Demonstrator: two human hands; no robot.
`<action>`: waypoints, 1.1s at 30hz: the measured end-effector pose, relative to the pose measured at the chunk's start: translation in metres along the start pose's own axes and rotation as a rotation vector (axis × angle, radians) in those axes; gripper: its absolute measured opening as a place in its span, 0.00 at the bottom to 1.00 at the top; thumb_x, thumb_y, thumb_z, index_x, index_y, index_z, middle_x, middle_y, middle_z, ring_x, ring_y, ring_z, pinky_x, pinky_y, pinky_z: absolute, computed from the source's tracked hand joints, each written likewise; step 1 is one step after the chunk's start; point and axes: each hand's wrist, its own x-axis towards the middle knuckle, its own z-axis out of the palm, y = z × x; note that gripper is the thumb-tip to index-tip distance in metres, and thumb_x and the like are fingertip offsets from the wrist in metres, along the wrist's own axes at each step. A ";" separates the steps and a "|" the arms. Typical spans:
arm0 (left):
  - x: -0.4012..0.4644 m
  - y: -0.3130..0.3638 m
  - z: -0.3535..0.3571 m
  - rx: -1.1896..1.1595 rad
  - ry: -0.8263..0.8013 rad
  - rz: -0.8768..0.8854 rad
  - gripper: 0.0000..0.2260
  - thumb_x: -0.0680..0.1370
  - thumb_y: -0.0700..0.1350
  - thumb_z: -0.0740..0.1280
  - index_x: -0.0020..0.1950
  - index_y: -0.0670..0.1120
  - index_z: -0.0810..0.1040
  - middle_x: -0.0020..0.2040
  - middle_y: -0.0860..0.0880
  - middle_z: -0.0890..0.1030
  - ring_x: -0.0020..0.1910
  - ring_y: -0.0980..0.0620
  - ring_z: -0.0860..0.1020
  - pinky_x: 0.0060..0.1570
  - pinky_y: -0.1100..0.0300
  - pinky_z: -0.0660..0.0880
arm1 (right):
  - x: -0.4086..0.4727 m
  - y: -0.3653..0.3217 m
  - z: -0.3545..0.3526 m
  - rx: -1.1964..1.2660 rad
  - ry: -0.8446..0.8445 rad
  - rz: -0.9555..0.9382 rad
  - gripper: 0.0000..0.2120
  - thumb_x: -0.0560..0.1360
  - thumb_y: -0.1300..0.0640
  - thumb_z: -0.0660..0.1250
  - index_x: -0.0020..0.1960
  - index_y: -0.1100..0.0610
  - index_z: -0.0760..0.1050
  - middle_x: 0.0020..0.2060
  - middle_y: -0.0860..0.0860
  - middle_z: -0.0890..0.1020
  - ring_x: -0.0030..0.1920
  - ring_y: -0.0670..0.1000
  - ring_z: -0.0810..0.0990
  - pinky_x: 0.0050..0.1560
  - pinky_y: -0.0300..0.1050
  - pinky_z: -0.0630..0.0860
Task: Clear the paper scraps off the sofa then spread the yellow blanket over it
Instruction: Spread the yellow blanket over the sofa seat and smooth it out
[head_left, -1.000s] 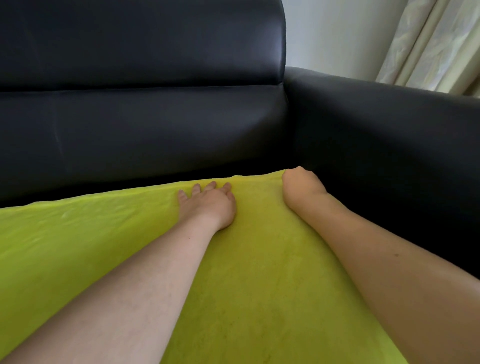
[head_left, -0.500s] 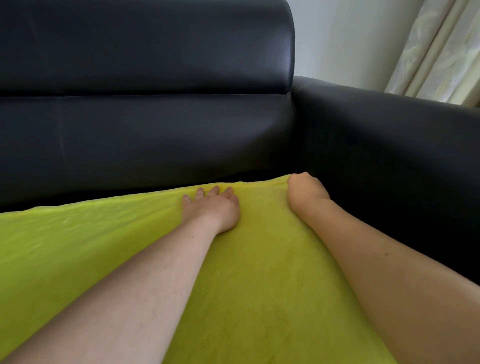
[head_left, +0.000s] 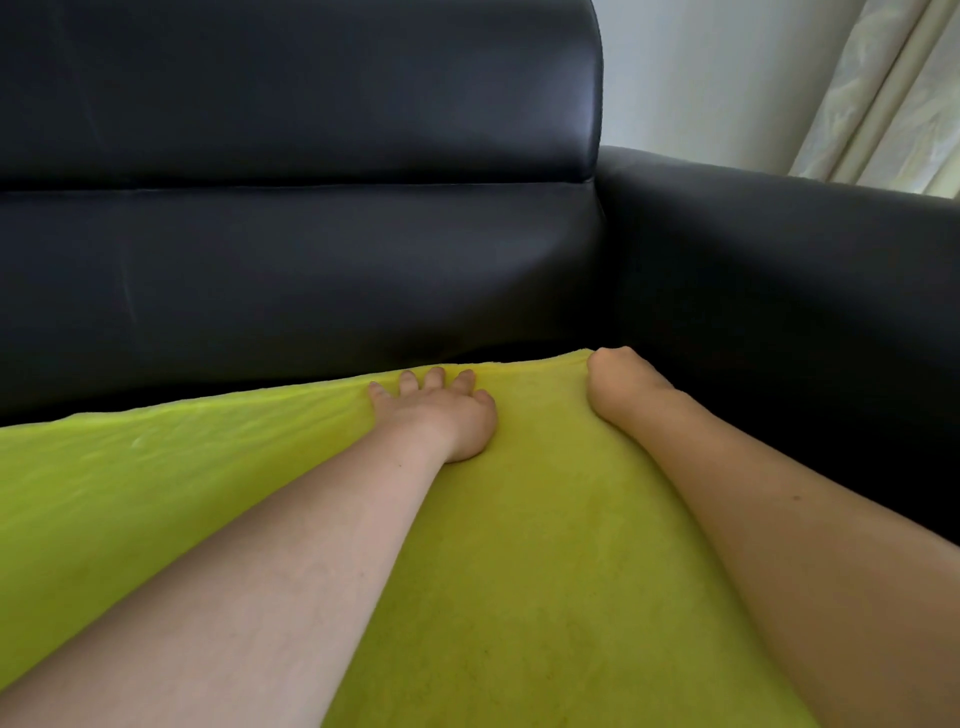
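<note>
- Item: yellow blanket (head_left: 545, 545). Lies flat over the sofa seat, filling the near and left of the view; its far edge stops just short of the backrest, leaving a dark strip of seat showing along the fold.
- Item: sofa (head_left: 291, 270). Black, leather-look; backrest across the far side, armrest running down the right.
- Item: left hand (head_left: 441, 415). Palm down on the blanket near its far edge, fingers (head_left: 435, 376) straight and slightly spread, pressing the cloth, gripping nothing.
- Item: right hand (head_left: 621, 384). At the blanket's far right corner, beside the armrest. Fingers curled under and out of sight (they appear to pinch the corner, though the grip itself is hidden).
- Change against the two earlier views: very little. Both hands sit in the same places on the cloth, and the far edge has barely crept toward the backrest; most of the apparent shift is the head camera moving.
- Meaning for the task, as a judgement: no paper scraps are visible on the part of the sofa shown, so the clearing step looks done. Spreading is in its last stage, with the hands smoothing and seating the far right corner.
- Remaining: the corner likely wants tucking or pulling to the back crease; the left end of the blanket is out of view, so its lie cannot be checked.
- Other: curtain (head_left: 883, 88) at far right.
</note>
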 end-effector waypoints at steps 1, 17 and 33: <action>0.000 -0.001 -0.001 -0.008 -0.007 0.000 0.26 0.82 0.58 0.41 0.81 0.58 0.47 0.81 0.51 0.45 0.79 0.43 0.44 0.73 0.35 0.42 | 0.001 -0.001 0.000 -0.005 -0.008 0.005 0.13 0.78 0.64 0.57 0.60 0.60 0.73 0.46 0.55 0.73 0.44 0.54 0.76 0.44 0.48 0.76; -0.002 -0.040 0.004 -0.031 0.009 0.010 0.31 0.75 0.72 0.42 0.78 0.67 0.50 0.81 0.58 0.48 0.79 0.46 0.46 0.67 0.24 0.43 | 0.009 0.001 0.007 0.050 0.002 0.026 0.16 0.78 0.64 0.56 0.64 0.61 0.71 0.54 0.57 0.75 0.47 0.54 0.75 0.47 0.49 0.75; -0.012 -0.034 0.001 -0.027 0.043 -0.021 0.31 0.76 0.71 0.43 0.78 0.65 0.52 0.81 0.56 0.50 0.79 0.44 0.48 0.66 0.22 0.44 | -0.093 0.020 0.004 0.197 0.045 -0.281 0.29 0.81 0.42 0.51 0.76 0.58 0.58 0.76 0.54 0.59 0.76 0.54 0.56 0.75 0.51 0.51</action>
